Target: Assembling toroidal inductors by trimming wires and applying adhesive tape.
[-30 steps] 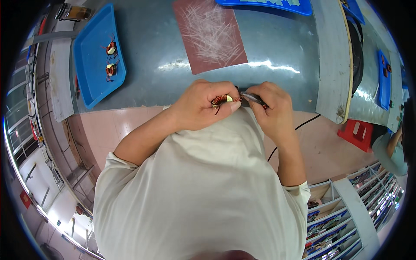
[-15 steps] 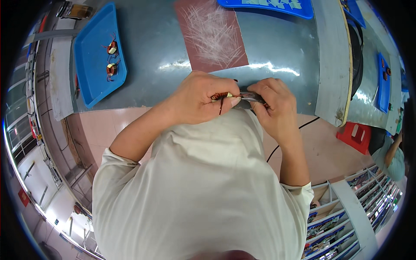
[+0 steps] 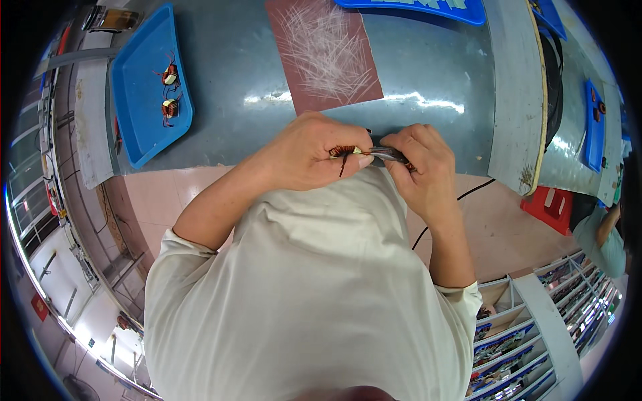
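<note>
My left hand (image 3: pixel 314 152) is closed around a copper-wound coil (image 3: pixel 342 152) with a pale yellow patch and a dark wire end hanging down. In my right hand (image 3: pixel 424 164) is a pair of pliers (image 3: pixel 391 154), its metal jaws pointing left and meeting the coil's right side by my left thumb. My fingers hide most of the coil, so what the jaws grip cannot be made out. Both hands are just over the table's near edge. Two similar coils (image 3: pixel 170 107) with loose wire ends lie in a blue tray (image 3: pixel 140 137) on the left.
Thin clear strips are scattered over a reddish-brown sheet (image 3: pixel 304 97) on the metal table (image 3: pixel 231 127). A second blue tray (image 3: pixel 428 12) with pale pieces is at the far edge. To the right are a raised board (image 3: pixel 518 100), a red stool (image 3: pixel 548 208) and another person (image 3: pixel 602 237).
The pliers' jaws look closer together and nearer to my left thumb. My hands stay in nearly the same place, the coil still held.
</note>
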`<state>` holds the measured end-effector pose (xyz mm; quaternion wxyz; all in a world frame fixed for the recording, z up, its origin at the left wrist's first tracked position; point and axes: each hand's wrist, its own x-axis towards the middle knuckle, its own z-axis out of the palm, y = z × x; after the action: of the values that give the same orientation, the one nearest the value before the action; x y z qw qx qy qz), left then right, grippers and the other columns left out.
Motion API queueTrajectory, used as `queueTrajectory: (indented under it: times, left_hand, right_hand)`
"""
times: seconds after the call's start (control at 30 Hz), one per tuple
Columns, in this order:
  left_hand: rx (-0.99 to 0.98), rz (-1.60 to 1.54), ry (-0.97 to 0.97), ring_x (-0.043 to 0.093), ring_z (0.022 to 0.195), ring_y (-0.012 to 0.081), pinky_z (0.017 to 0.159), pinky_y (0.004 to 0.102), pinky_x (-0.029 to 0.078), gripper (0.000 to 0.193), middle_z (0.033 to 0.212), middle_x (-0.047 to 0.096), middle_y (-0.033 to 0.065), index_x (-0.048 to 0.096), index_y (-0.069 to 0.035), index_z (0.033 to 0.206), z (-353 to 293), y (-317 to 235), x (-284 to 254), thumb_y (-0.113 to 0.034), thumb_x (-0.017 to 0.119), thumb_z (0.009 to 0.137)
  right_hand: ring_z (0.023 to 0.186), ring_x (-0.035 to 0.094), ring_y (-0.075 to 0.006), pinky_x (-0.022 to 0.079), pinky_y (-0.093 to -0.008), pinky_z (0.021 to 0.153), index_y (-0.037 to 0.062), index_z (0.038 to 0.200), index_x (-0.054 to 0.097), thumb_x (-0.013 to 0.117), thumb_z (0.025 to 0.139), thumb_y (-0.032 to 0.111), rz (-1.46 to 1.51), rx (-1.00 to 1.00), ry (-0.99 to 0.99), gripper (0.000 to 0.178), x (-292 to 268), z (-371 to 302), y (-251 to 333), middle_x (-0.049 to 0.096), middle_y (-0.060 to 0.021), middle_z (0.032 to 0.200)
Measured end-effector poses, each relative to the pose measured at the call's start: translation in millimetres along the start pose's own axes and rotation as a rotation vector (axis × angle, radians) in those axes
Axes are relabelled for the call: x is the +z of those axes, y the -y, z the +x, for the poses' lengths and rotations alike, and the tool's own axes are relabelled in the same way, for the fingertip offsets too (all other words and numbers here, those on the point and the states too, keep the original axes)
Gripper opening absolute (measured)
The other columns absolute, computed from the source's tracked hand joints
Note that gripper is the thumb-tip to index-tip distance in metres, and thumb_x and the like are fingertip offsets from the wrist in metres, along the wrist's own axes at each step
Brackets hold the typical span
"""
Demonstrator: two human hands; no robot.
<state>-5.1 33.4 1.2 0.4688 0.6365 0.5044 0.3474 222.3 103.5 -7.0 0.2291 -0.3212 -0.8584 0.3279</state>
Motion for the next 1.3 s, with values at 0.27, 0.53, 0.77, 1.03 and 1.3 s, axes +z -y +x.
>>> queueTrajectory:
  times: [0.27, 0.53, 0.77, 1.03, 1.3]
  left_hand:
    - [0.075, 0.076, 0.064, 0.051, 0.057, 0.0251, 0.054, 0.0384, 0.037, 0.008, 0.064, 0.054, 0.0069, 0.067, -0.006, 0.088, 0.2, 7.7, -2.0, -0.008, 0.075, 0.090]
    - [-0.157, -0.004, 0.103, 0.062, 0.076, 0.0209, 0.071, 0.0326, 0.050, 0.029, 0.086, 0.065, 0.0088, 0.061, -0.006, 0.118, 0.7, -9.7, -16.3, -0.012, 0.074, 0.093]
    - [-0.196, 0.191, -0.044, 0.068, 0.084, 0.0332, 0.075, 0.0423, 0.051, 0.036, 0.091, 0.069, 0.0140, 0.055, -0.006, 0.128, -2.4, -19.7, -7.1, -0.018, 0.071, 0.097]
    - [-0.165, 0.236, -0.016, 0.067, 0.084, 0.0375, 0.074, 0.0463, 0.050, 0.028, 0.088, 0.068, 0.0165, 0.059, -0.004, 0.119, -3.2, -20.5, -10.6, -0.017, 0.069, 0.095]
    - [-0.173, 0.271, 0.079, 0.067, 0.088, 0.0386, 0.075, 0.0469, 0.050, 0.025, 0.092, 0.069, 0.0166, 0.061, -0.004, 0.117, -7.2, -19.5, -6.7, -0.015, 0.067, 0.095]
  right_hand:
    - [0.078, 0.064, -0.0310, 0.052, -0.0420, 0.068, 0.0039, 0.087, 0.072, 0.075, 0.071, 0.001, 0.064, -0.026, 0.062, 0.016, 3.8, -6.0, -13.9, 0.065, -0.0095, 0.081]
    - [0.088, 0.064, -0.0322, 0.053, -0.0429, 0.076, 0.0049, 0.097, 0.072, 0.073, 0.076, 0.002, -0.131, 0.046, -0.062, 0.021, -3.2, 9.8, -7.2, 0.068, -0.0094, 0.094]
    - [0.097, 0.062, -0.0333, 0.050, -0.0433, 0.084, 0.0050, 0.105, 0.072, 0.073, 0.073, 0.003, -0.344, 0.008, -0.199, 0.033, -4.6, -7.9, 8.3, 0.066, -0.0106, 0.103]
    - [0.100, 0.062, -0.0316, 0.049, -0.0447, 0.087, 0.0069, 0.108, 0.072, 0.076, 0.071, 0.006, -0.354, -0.101, -0.220, 0.037, 9.9, -11.6, 9.5, 0.065, -0.0082, 0.103]
    - [0.088, 0.062, -0.0289, 0.049, -0.0443, 0.077, 0.0069, 0.101, 0.072, 0.076, 0.073, 0.003, -0.384, -0.039, -0.085, 0.029, 0.4, -10.6, 20.2, 0.065, -0.0062, 0.097]
